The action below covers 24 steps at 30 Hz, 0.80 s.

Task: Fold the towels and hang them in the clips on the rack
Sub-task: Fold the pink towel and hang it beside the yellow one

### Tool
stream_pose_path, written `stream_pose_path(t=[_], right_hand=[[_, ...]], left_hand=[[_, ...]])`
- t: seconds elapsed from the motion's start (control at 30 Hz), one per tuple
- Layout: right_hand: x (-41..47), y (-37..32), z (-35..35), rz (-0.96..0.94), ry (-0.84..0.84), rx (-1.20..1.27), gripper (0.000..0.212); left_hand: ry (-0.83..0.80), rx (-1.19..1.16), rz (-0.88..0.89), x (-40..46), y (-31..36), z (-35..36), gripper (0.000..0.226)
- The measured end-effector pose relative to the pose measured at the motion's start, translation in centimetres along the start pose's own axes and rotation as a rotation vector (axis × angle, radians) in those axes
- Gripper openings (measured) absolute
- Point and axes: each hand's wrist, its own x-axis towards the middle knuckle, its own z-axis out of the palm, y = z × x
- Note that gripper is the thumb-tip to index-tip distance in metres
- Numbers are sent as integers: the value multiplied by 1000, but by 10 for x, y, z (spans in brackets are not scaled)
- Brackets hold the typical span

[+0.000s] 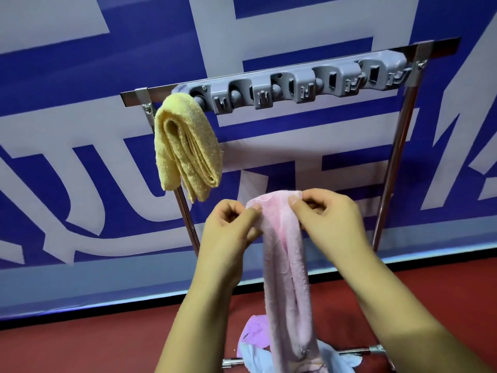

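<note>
A pink towel [285, 278] hangs down in a long fold in front of me. My left hand [228, 227] pinches its top edge on the left, and my right hand [330, 219] pinches the same edge on the right, both below the rack. The grey clip rail [293, 84] runs across a metal rack bar. A folded yellow towel [185, 146] hangs from the leftmost clip. The other clips on the rail hold nothing.
A purple towel [255, 332] and a light blue towel [255, 358] lie heaped on the red floor by the rack's lower crossbar [357, 351]. Metal rack legs [395, 162] stand left and right. A blue and white banner [80, 130] fills the background.
</note>
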Motion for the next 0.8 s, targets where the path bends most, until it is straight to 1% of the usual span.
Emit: stream_pose_path(t=[0.07, 0.17, 0.23, 0.27, 0.3, 0.37, 0.47, 0.53, 0.6, 0.67, 0.7, 0.8], right_hand=[[-3, -1, 4, 21, -36, 72, 12], [1, 3, 0, 134, -92, 376, 25], [7, 3, -7, 223, -123, 548, 23], [10, 4, -11, 243, -142, 575, 21], [13, 4, -14, 249, -159, 577, 20], [23, 6, -16, 254, -174, 547, 22], [38, 9, -18, 268, -138, 469, 22], [44, 10, -20, 258, -110, 454, 21], [45, 8, -20, 245, -104, 443, 18], [41, 4, -16, 224, -137, 417, 18], [38, 2, -13, 210, -160, 401, 17], [31, 1, -8, 187, -185, 381, 16]], left_hand=[[7, 60, 47, -5, -1, 6, 30], [82, 187, 100, -4, -2, 1, 27], [97, 238, 81, -3, -3, -7, 21], [81, 250, 68, -2, -3, -11, 18], [55, 266, 57, -2, -2, -14, 15], [-12, 305, 35, -2, 1, -18, 18], [-133, 334, -10, -2, 8, -25, 26], [-225, 371, 0, -3, 15, -31, 30], [-331, 427, 28, -6, 22, -31, 39], [-421, 454, 35, -11, 27, -28, 48], [-454, 481, 31, -13, 27, -27, 49], [-516, 594, -5, -17, 27, -25, 38]])
